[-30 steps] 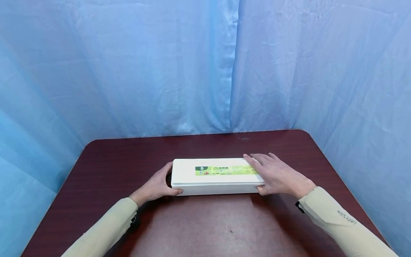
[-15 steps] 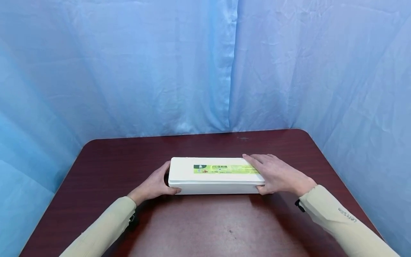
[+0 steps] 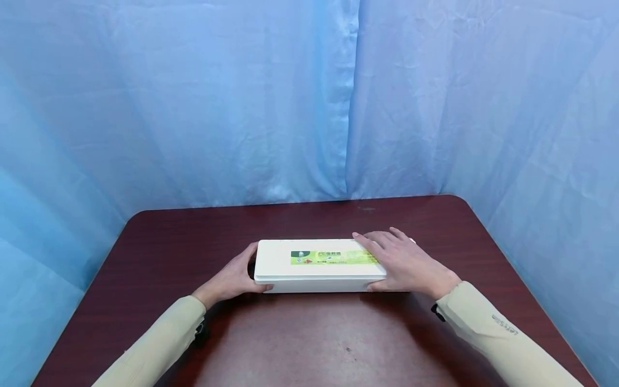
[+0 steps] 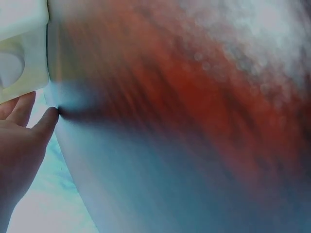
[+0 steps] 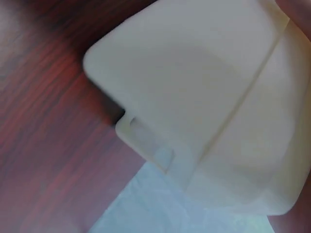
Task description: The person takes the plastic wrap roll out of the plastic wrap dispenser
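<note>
A long white cling film box point(image 3: 319, 270) lies crosswise on the table, lid down, with a green and yellow label point(image 3: 333, 257) on top. My left hand point(image 3: 234, 277) grips its left end, thumb on the front face and fingers round the back. Across the right part lies my right hand point(image 3: 403, 263), thumb against the front and fingers reaching over the lid to the back edge. In the left wrist view, the box end point(image 4: 36, 58) shows a round part. The right wrist view shows the other end with a slotted tab point(image 5: 146, 141); most of that hand is hidden there.
The dark red-brown table point(image 3: 193, 231) has rounded far corners. Blue curtains point(image 3: 217, 107) hang behind it and along both sides. Black bands show at both sleeve cuffs.
My right hand has slid left along the box, uncovering its far right corner. The box has shifted very slightly left, with my left hand still gripping its end.
</note>
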A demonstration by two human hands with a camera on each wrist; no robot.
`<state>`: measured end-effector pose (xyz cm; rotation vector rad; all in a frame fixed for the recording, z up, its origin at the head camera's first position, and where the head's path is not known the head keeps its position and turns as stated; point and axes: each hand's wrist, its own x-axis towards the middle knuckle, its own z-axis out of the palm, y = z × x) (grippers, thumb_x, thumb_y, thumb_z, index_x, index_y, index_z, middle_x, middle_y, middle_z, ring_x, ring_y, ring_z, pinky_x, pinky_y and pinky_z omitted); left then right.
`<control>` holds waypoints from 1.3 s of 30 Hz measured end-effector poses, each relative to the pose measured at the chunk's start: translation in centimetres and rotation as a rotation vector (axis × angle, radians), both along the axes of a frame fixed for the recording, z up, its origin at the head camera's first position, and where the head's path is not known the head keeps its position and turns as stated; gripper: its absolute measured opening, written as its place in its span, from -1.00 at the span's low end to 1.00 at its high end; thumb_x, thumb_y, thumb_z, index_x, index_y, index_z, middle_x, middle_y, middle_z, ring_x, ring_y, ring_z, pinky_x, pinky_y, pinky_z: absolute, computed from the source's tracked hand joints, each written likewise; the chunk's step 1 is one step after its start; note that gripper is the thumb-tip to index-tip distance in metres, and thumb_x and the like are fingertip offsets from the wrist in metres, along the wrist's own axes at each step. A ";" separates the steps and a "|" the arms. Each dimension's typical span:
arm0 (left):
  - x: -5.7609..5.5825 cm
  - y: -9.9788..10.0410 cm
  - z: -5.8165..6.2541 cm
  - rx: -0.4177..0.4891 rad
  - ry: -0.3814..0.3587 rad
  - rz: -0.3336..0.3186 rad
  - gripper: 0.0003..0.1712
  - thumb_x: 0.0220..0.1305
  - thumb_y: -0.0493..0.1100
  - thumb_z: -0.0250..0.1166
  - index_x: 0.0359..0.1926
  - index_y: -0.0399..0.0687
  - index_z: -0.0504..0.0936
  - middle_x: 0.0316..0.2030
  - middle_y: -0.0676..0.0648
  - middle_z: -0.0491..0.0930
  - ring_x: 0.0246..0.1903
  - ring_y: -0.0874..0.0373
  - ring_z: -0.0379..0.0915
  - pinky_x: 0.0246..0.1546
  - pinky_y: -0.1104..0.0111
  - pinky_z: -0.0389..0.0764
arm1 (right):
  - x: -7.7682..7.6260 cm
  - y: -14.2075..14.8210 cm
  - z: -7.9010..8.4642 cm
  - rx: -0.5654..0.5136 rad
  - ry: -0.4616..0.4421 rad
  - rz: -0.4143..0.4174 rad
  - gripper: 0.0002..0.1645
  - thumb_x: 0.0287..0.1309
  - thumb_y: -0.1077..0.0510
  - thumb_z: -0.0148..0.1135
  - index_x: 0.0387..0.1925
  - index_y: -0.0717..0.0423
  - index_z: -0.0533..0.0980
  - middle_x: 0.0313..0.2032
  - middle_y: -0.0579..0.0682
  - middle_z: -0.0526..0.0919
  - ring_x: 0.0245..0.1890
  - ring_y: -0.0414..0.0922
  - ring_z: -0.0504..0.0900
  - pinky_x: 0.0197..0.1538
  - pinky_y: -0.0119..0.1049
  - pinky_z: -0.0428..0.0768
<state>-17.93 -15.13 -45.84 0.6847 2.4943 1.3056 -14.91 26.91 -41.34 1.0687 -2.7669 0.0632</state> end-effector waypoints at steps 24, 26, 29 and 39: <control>-0.4 -0.4 0.0 -0.039 -0.025 0.016 0.23 0.04 0.13 0.63 0.58 -0.03 0.11 0.42 -0.12 0.33 0.32 -0.05 0.32 0.29 -0.08 0.36 | -0.5 0.8 -0.6 -0.192 0.020 0.068 0.16 -0.12 -0.23 0.53 0.52 0.00 0.30 0.23 -0.02 0.54 0.14 -0.08 0.53 0.05 -0.01 0.50; -0.6 -0.5 0.1 -0.028 -0.017 0.005 0.20 0.04 0.08 0.64 0.56 -0.05 0.14 0.40 -0.12 0.36 0.32 -0.05 0.33 0.28 -0.09 0.36 | -0.4 0.8 -0.6 -0.201 0.026 0.084 0.16 -0.13 -0.20 0.53 0.51 0.02 0.31 0.23 -0.02 0.55 0.14 -0.08 0.54 0.05 0.00 0.51; -0.9 -0.6 0.1 -0.006 -0.009 -0.010 0.15 0.03 0.01 0.66 0.53 -0.06 0.18 0.36 -0.13 0.41 0.29 -0.05 0.36 0.26 -0.07 0.38 | -0.3 0.9 -0.4 -0.202 0.027 0.101 0.15 -0.13 -0.19 0.54 0.51 0.03 0.32 0.24 -0.02 0.55 0.13 -0.07 0.56 0.07 0.01 0.51; -1.2 -0.7 0.0 -0.022 0.000 -0.012 0.18 0.00 0.05 0.67 0.53 -0.06 0.18 0.35 -0.12 0.42 0.27 -0.04 0.36 0.28 -0.07 0.36 | -0.1 0.8 0.0 -0.196 -0.020 0.080 0.15 -0.13 -0.17 0.56 0.50 0.04 0.32 0.27 -0.01 0.55 0.15 -0.03 0.56 0.12 0.05 0.52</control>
